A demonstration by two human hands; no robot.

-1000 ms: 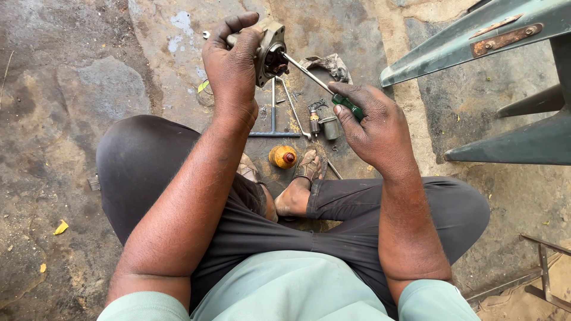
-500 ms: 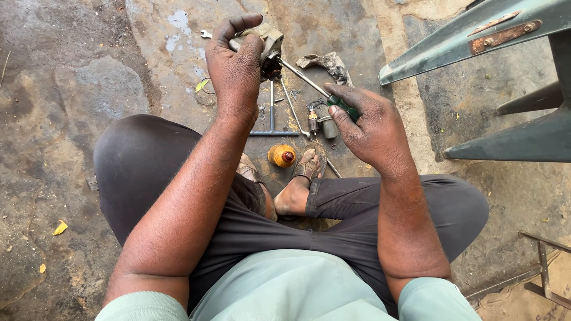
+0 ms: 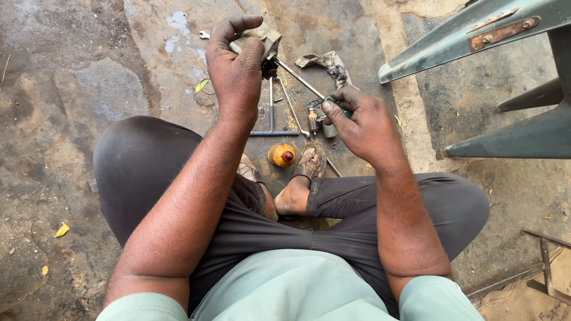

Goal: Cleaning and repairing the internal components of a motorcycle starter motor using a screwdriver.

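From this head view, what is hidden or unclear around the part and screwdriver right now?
- Metal part: mostly covered by the left hand; its shape is unclear.
- Screwdriver tip: hidden where it meets the part.
- Green handle: wrapped by the right hand.
- Small parts on the ground: too small to tell.
- Green metal frame: cut off by the top and right edges.

Rough stained concrete floor (image 3: 89, 89), dull grey metal screwdriver shaft (image 3: 300, 80), grimy crumpled cloth rag (image 3: 327, 62), glossy orange plastic bottle (image 3: 281, 156), rusty painted metal frame (image 3: 476, 35)

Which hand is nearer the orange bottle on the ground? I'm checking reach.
Right. The right hand hovers just up and right of the orange bottle; the left hand is farther up, gripping a metal part.
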